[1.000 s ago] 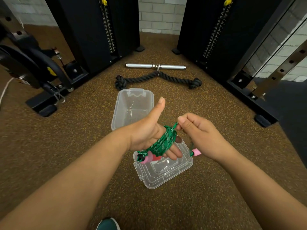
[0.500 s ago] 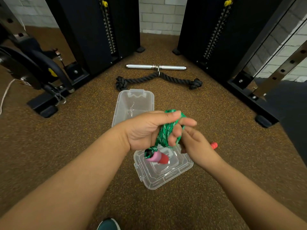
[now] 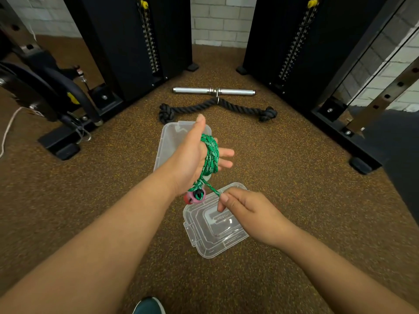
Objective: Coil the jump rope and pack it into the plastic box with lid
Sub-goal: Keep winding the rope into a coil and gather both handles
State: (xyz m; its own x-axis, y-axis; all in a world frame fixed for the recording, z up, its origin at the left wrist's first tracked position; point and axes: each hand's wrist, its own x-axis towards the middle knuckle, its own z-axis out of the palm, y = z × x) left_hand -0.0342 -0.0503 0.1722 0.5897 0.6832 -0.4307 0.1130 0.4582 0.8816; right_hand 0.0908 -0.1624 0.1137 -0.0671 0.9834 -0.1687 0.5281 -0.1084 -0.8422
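Observation:
The green jump rope is wound in several turns around the fingers of my left hand, which is held over the clear plastic box with the thumb up and the fingers straight. A pink and red handle hangs below that hand. My right hand pinches the free strand of the rope just above the clear lid, which lies on the floor nearer to me than the box. The other handle is hidden.
A steel bar handle and a black tricep rope lie on the speckled brown floor beyond the box. Black weight-stack towers stand left and right, with a machine base at left. My shoe tip shows at the bottom.
My left hand has opened and lifted, thumb up, with the coil still around its fingers. My right hand has dropped below it, pulling the free strand down toward the lid.

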